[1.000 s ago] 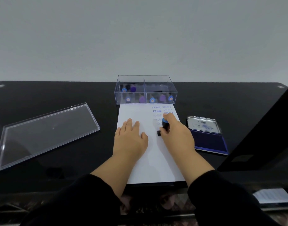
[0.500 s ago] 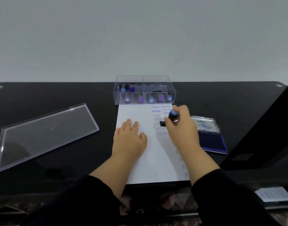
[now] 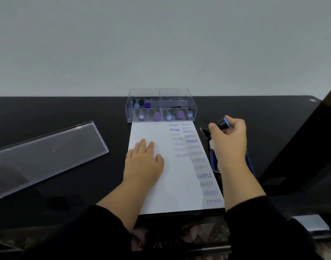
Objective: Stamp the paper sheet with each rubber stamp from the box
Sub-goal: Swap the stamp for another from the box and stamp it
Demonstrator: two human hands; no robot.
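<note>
White and lying flat on the black table, the paper sheet is showing columns of blue prints along its right side (AIR MAIL, FRAGILE, SAMPLE and a fainter FAX OUT can be read). The left hand is resting palm-down on the sheet's left half, its fingers lying straight and together, pressing the paper. The right hand is hovering just past the sheet's right edge, above the ink pad, and its fingers are curling round a rubber stamp with a dark handle and a blue band; the stamp is tilting, its top pointing up and to the left. The ink pad is mostly hiding under that hand. Just beyond the sheet's far edge the clear box is standing open, holding more stamps with blue and purple tops in both of its compartments. Its clear lid is lying well to the left on the table.
</note>
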